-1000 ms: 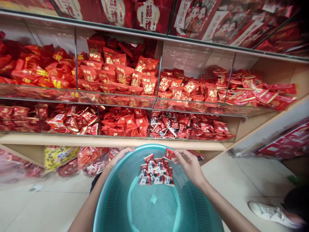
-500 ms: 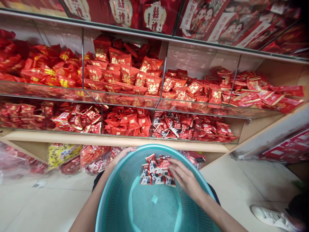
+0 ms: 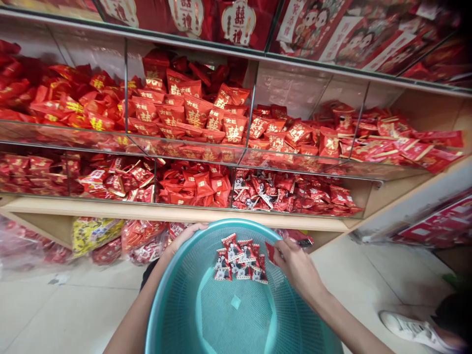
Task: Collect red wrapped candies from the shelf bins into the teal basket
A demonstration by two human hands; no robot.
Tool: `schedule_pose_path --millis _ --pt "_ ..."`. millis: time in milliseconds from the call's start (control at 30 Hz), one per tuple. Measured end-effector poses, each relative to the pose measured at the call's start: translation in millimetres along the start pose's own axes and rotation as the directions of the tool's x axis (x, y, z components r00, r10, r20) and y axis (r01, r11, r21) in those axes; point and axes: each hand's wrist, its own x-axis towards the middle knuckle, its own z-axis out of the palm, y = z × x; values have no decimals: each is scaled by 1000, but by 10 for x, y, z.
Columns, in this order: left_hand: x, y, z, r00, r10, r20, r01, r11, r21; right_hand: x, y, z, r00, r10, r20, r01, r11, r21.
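Right hand [image 3: 297, 263] has lifted one packet [image 3: 271, 252].

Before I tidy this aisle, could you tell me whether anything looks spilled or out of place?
Nothing is spilled. The wrapped candies lie piled inside the teal basket, the right hand pinches one red packet, and only a paper scrap lies on the floor.
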Motion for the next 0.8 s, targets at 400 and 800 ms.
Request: schedule_pose_path --millis 400,800 --pt "87 1 -107 997 -40 66 39 999 18 186 -176 277 956 169 242 -150 984 -93" --pt "50 4 -65 997 -43 56 45 999 -25 6 158 476 995 -66 68 14 811 584"
